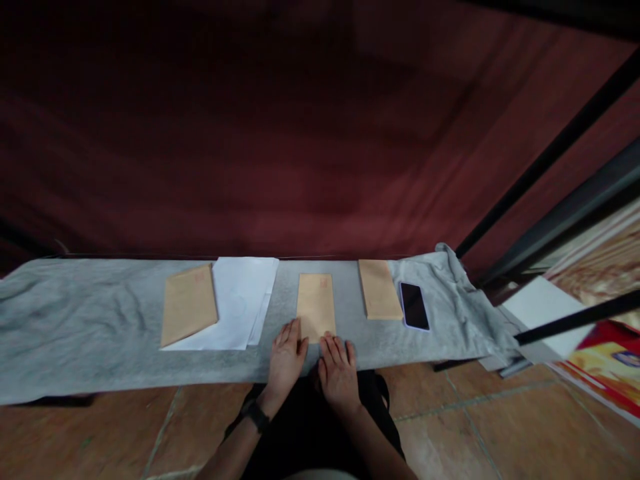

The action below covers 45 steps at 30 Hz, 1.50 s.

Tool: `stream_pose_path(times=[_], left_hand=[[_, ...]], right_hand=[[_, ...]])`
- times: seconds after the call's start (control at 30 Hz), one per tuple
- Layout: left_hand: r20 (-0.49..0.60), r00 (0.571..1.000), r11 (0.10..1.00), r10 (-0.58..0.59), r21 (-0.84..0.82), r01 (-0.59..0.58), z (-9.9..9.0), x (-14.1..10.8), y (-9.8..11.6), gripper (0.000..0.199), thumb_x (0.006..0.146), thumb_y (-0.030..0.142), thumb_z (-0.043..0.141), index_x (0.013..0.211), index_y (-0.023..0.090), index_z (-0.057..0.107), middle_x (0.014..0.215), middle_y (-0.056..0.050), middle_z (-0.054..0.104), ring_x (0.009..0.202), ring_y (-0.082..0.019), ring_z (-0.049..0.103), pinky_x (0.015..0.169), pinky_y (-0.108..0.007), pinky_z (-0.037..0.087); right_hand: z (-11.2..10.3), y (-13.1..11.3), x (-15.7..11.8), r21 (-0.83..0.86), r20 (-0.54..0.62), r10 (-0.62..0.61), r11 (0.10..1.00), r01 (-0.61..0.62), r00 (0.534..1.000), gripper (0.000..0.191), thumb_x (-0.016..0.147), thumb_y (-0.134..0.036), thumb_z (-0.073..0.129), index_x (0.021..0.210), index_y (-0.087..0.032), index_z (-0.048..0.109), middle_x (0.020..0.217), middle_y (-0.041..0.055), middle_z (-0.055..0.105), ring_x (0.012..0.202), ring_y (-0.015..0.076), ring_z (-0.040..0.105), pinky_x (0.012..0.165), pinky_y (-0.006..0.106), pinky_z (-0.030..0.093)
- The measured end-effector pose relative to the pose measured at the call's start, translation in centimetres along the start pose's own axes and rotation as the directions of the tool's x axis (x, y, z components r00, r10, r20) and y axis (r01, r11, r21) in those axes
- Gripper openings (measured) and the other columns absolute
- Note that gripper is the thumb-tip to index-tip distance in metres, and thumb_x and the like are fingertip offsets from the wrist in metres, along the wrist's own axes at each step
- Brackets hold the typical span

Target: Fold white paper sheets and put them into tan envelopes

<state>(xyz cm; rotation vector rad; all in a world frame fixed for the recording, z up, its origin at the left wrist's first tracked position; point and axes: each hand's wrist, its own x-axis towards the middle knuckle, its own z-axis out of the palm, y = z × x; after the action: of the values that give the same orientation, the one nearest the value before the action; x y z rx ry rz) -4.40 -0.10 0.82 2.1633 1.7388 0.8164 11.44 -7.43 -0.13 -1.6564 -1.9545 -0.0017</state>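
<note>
A single brown envelope [315, 303] lies flat in front of me on the grey cloth, its printed marks at the far right corner. My left hand [287, 357] rests at its near left corner, fingers stretched out and lying flat. At the near right corner my right hand [339, 367] lies with fingers extended, the tips touching the envelope's edge. Neither hand grips anything. Further right sits a neat stack of brown envelopes [380, 290]. To the left, more brown envelopes [189, 300] lie at an angle, partly over white paper sheets [243, 300].
A phone [415, 307] with a dark screen lies beside the right stack. The grey cloth [100, 320] covers a long narrow bench against a dark red curtain [250, 167]. Black metal bars [550, 153] and a red and yellow box [607, 367] stand at the right.
</note>
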Motion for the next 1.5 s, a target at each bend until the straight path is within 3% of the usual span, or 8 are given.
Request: stream_pose_path(times=[0.23,0.43,0.57,0.67,0.93,1.17,1.33,1.5], left_hand=[[0.111,0.916,0.711,-0.386,-0.597,0.372,-0.6,1.7,1.9,0.07,0.071,0.012,0.063,0.139,0.014,0.048,0.086,-0.004,0.071,0.08,-0.025,0.069,0.081,-0.041,0.056],[0.126,0.943,0.61,-0.307,-0.734,0.297,-0.9,2.7,5.1,0.061,0.072,0.014,0.061,0.133,0.018,0.052,0.073,0.004,0.063,0.069,-0.016,0.064,0.072,-0.03,0.055],[0.116,0.976,0.588,-0.183,-0.783,0.203,-1.0,2.5,8.0,0.054,0.081,0.033,0.066,0.132,0.021,0.055,0.098,-0.004,0.068,0.092,-0.019,0.068,0.078,-0.03,0.056],[0.075,0.971,0.621,-0.227,-0.757,0.204,-0.4,2.3,8.1,0.052,0.085,0.041,0.063,0.132,0.022,0.054,0.128,-0.011,0.063,0.117,-0.023,0.062,0.086,-0.033,0.056],[0.264,0.937,0.659,-0.23,-0.666,0.349,1.3,1.9,4.1,0.061,0.084,0.03,0.057,0.141,0.015,0.04,0.098,-0.007,0.076,0.084,-0.023,0.074,0.072,-0.034,0.06],[0.287,0.92,0.838,-0.267,-0.403,0.368,-0.4,2.2,1.5,0.063,0.085,0.023,0.058,0.145,0.014,0.04,0.077,-0.002,0.073,0.055,-0.018,0.065,0.054,-0.029,0.051],[0.132,0.975,0.984,-0.177,0.052,0.172,-1.3,1.2,1.5,0.05,0.089,0.022,0.053,0.139,0.017,0.049,0.105,-0.011,0.071,0.088,-0.025,0.07,0.078,-0.036,0.054],[0.083,0.983,0.976,0.161,0.136,-0.171,0.1,2.9,2.9,0.043,0.098,0.027,0.042,0.139,0.018,0.053,0.138,-0.014,0.057,0.13,-0.027,0.052,0.107,-0.043,0.044]], right_hand=[[-0.4,-0.7,0.6,0.011,0.015,0.045,0.999,-0.045,0.999,0.045,0.099,-0.024,0.046,0.144,-0.023,0.049,0.147,0.0059,0.054,0.133,0.0247,0.049,0.119,0.05,0.024],[-1.6,-1.0,3.2,0.12,0.042,0.216,0.968,-0.219,0.976,0.038,0.094,-0.021,0.05,0.131,-0.022,0.06,0.132,0.0121,0.064,0.112,0.0266,0.062,0.104,0.046,0.043],[-2.4,0.3,5.5,0.692,0.158,0.532,0.541,-0.477,0.832,0.022,0.09,-0.033,0.055,0.099,-0.019,0.07,0.105,0.012,0.072,0.091,0.0237,0.068,0.088,0.037,0.05],[-2.2,0.5,6.4,0.821,0.283,0.597,0.254,-0.512,0.75,0.036,0.087,-0.054,0.053,0.08,-0.02,0.063,0.083,0.0085,0.072,0.076,0.0214,0.068,0.077,0.034,0.054],[-1.0,-1.1,5.7,0.788,0.542,0.468,0.006,-0.616,0.698,0.05,0.074,-0.068,0.056,0.079,-0.019,0.064,0.07,0.0053,0.071,0.062,0.0207,0.07,0.061,0.034,0.058],[-2.4,1.1,4.1,0.734,0.507,0.438,0.232,-0.638,0.742,0.034,0.084,-0.049,0.061,0.087,-0.018,0.072,0.079,0.0071,0.073,0.07,0.0214,0.07,0.07,0.036,0.059],[-2.9,2.8,1.9,0.447,0.086,0.119,0.882,-0.145,0.989,0.034,0.097,-0.026,0.047,0.125,-0.023,0.067,0.129,0.0083,0.067,0.123,0.0247,0.059,0.109,0.045,0.045],[-1.8,3.6,0.7,0.227,0.041,-0.092,0.971,0.08,0.995,0.044,0.095,-0.013,0.044,0.137,-0.022,0.058,0.138,0.0078,0.061,0.129,0.0228,0.054,0.108,0.044,0.047]])
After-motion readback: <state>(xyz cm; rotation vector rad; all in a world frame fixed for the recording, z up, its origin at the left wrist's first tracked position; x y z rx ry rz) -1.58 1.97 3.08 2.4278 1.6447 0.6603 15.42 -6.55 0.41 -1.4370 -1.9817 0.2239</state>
